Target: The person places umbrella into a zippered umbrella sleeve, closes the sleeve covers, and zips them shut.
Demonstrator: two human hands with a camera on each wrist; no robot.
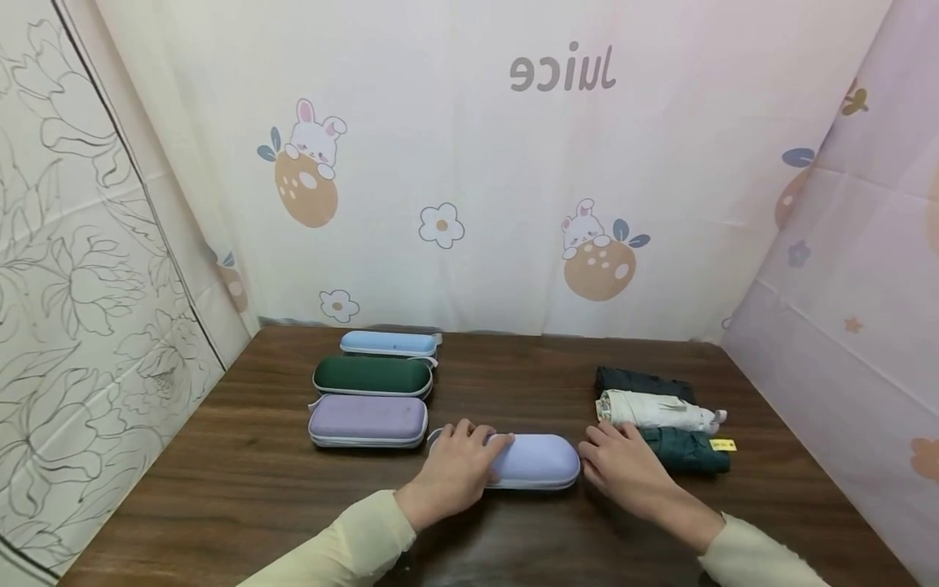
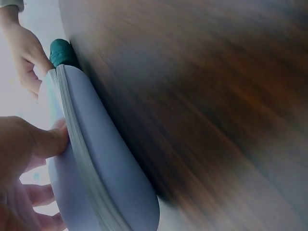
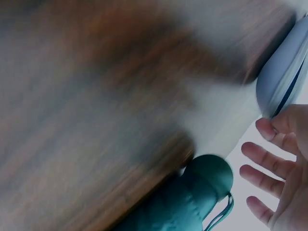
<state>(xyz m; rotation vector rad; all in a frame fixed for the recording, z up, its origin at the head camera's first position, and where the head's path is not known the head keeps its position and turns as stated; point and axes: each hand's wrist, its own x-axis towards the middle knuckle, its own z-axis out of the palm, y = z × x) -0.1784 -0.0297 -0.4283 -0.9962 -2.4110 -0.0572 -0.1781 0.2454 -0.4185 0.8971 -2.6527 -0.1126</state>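
Lying lengthwise from nine to three o'clock, the front case (image 1: 539,461) has the left hand (image 1: 455,469) gripping its nine-o'clock half, the right hand (image 1: 627,469) pinching its three-o'clock tip.

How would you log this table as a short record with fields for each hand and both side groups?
Left hand: grips pale lavender-blue, oblong zippered case
Right hand: at that case's right end; whether pinching, unclear
Surface: brown wood-grain table
Left group, back to front: oblong light blue case, oblong dark green case, oblong purple case
Right group, back to front: folded black fabric umbrella, folded white fabric umbrella, folded dark green fabric umbrella with yellow tag
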